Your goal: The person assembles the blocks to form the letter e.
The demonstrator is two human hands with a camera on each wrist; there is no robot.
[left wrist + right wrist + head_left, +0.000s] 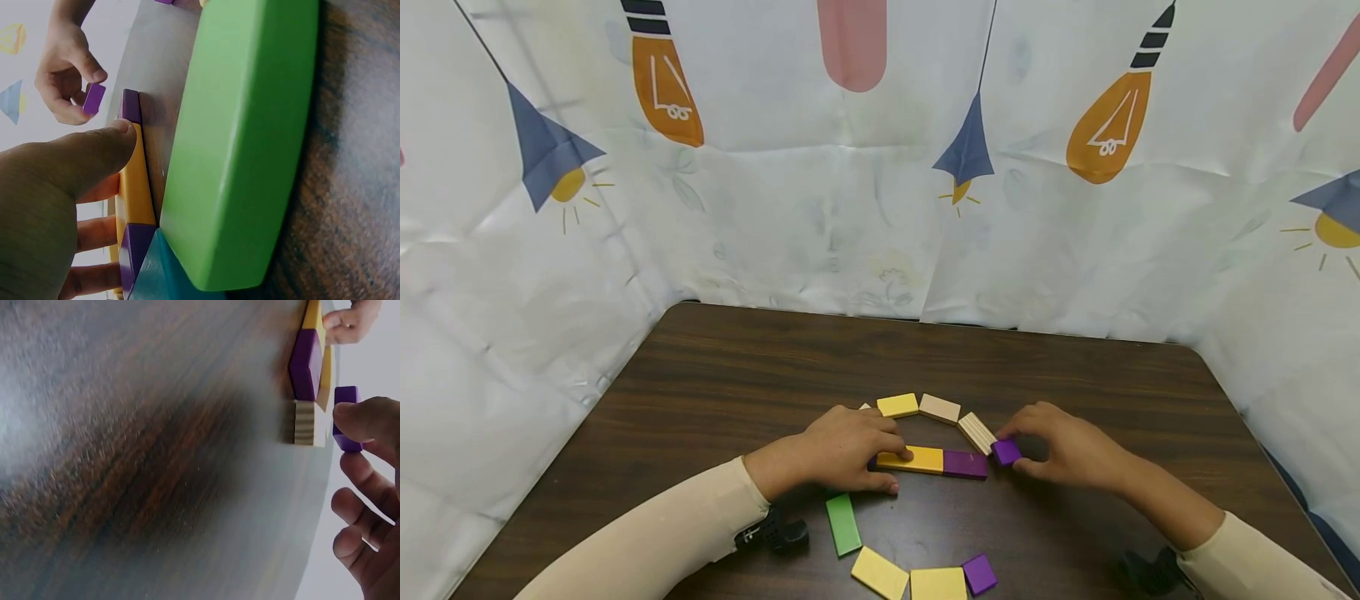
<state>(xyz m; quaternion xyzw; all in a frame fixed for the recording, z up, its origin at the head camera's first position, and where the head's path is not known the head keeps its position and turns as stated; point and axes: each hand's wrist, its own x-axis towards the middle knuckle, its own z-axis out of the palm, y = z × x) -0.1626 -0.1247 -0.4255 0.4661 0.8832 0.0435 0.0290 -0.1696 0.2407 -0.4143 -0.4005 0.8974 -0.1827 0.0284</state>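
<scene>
My right hand (1067,446) pinches a small purple block (1007,452) between thumb and forefinger, seen closely in the right wrist view as a purple block (347,397) raised off the table. Beside it lies a ridged light wooden block (977,433). My left hand (850,450) rests over the left part of a straight row, its fingers extended and a fingertip touching the long yellow block (925,460). A dark purple block (965,465) adjoins that block's right end. In the left wrist view, a purple block (136,244) and a teal block (164,269) show near my fingers.
An arc of blocks, including a yellow one (898,406) and a tan one (940,408), curves behind the row. Nearer me lie a green block (843,525), two yellow blocks (880,572) and a purple block (980,574). A printed curtain (820,208) stands behind the dark table (760,350).
</scene>
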